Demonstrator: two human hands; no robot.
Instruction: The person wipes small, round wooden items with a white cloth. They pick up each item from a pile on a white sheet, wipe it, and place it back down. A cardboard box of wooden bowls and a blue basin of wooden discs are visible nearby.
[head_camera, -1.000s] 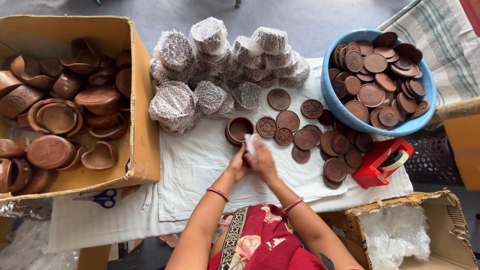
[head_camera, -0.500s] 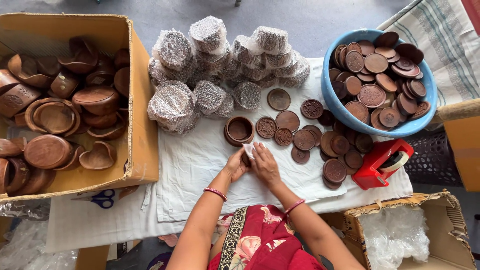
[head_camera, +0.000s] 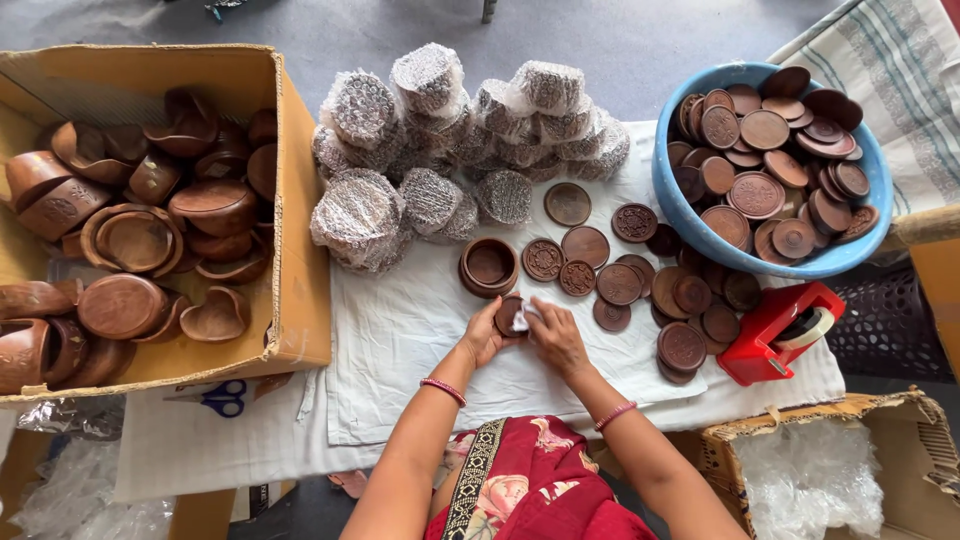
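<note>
Wooden and dark brown, the small round lid (head_camera: 509, 313) sits between our two hands on the white cloth (head_camera: 400, 330). Our left hand (head_camera: 484, 333) curls its fingers around the lid's left edge, and our right hand (head_camera: 556, 335) presses a scrap of white paper (head_camera: 527, 312) against its right side, fingertips closed on both. Just above stands an open wooden bowl (head_camera: 488, 266).

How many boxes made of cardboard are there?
2. One big cardboard box sits on the left, full of brown wooden bowls. A second cardboard box is at the bottom right, holding clear plastic wrap. More may lie out of view.
</note>
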